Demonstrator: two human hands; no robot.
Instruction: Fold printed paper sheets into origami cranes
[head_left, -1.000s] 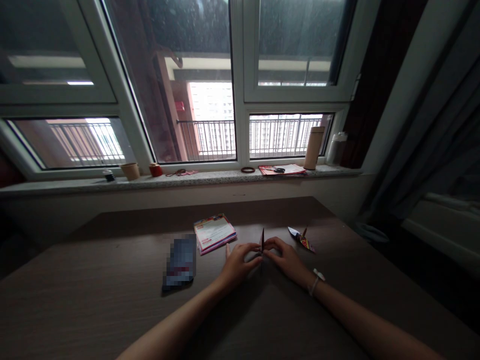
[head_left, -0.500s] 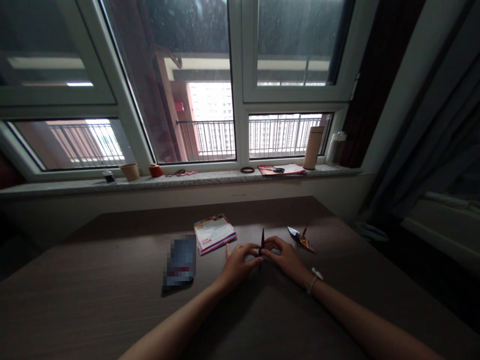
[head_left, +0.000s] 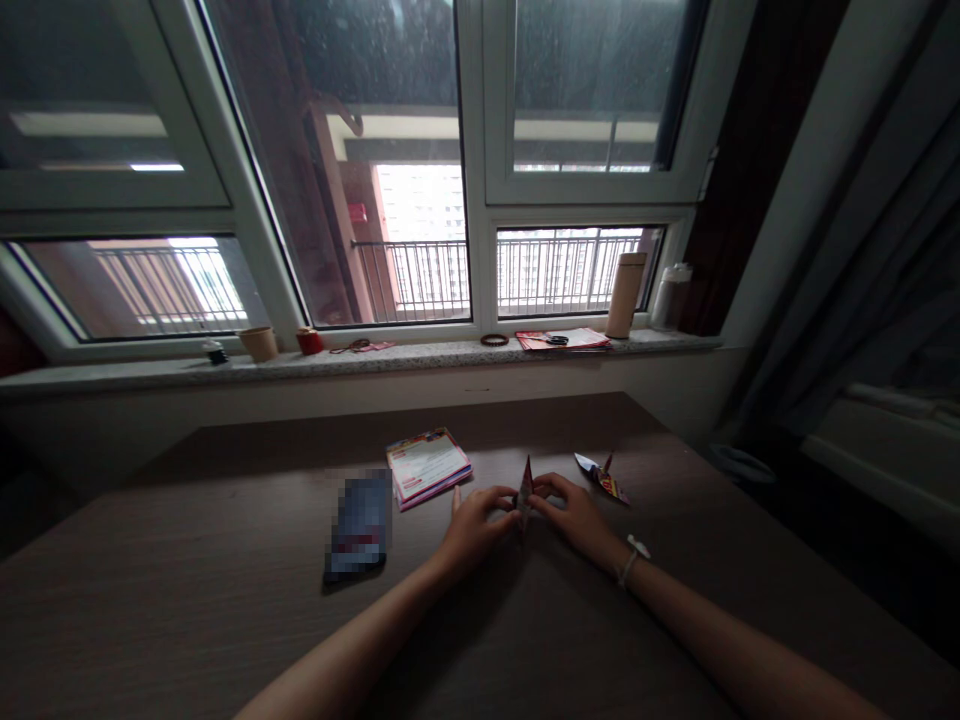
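Note:
My left hand (head_left: 472,528) and my right hand (head_left: 574,515) meet over the dark wooden table (head_left: 225,620). Between their fingertips stands a small folded piece of paper (head_left: 525,482), pointed at the top, reddish on its lit side. Both hands pinch its lower part, fingers curled; the left index finger sticks out forward. A finished folded paper figure (head_left: 602,478) in bright print lies just right of my right hand. A stack of printed paper sheets (head_left: 428,465) lies left of and beyond my left hand.
A dark blurred flat object (head_left: 361,525) lies left of my left hand. The stone windowsill (head_left: 337,362) behind the table carries small cups, a hair band, red papers, a tall tan flask (head_left: 625,295) and a jar. A dark curtain hangs at right.
The folded paper has been turned slightly between my fingers, so a lighter reddish face now shows. Both hands stay almost in place.

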